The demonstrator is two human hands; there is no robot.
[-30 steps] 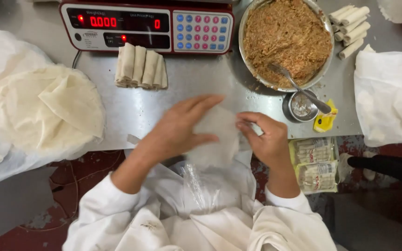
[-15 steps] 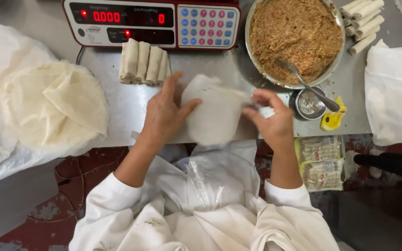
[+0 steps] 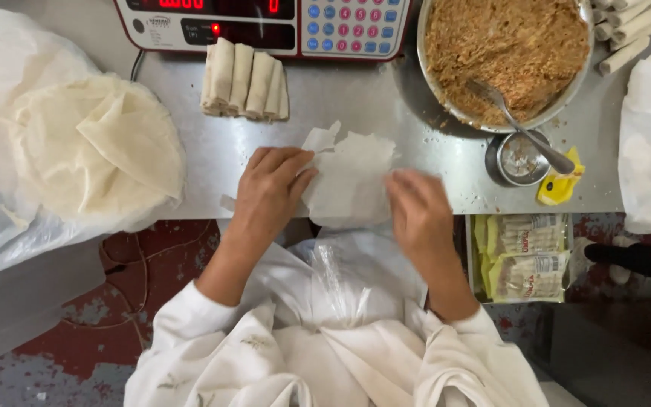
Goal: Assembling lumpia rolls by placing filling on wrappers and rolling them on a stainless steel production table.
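I see the wrapper sheet (image 3: 349, 181) now lying flat at the steel table (image 3: 190, 158) edge, no longer lifted. My left hand (image 3: 269, 192) presses it, fingers flat; my right hand (image 3: 418, 207) is blurred, grip unreadable.

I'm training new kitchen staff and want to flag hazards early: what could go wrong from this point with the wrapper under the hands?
The thin wrapper lies at the front edge of the steel table, part of it seemingly past the edge, so it might slide off. Its top corner already looks ragged; pressure from the left hand and right hand could tear it further. The spoon juts over the filling bowl's rim and could be knocked in reaching.
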